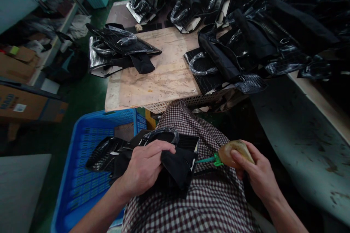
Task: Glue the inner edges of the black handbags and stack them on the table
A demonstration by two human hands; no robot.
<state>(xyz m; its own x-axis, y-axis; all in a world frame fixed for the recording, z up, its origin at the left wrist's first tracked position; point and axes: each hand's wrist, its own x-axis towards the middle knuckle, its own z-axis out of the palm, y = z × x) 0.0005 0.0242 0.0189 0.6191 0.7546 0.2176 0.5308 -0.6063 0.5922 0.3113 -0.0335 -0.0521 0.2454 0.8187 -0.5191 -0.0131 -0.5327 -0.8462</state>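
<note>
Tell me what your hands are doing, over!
Left hand clamped on bag, on lap. Right hand holding bottle, nozzle at bag's edge. Nothing between them; crate beside left arm, over.

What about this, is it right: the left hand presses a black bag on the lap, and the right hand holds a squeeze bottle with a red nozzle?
Not quite. The head view shows the nozzle is green, not red. The rest stands: the left hand presses the black bag on the lap, and the right hand holds the squeeze bottle.
</note>
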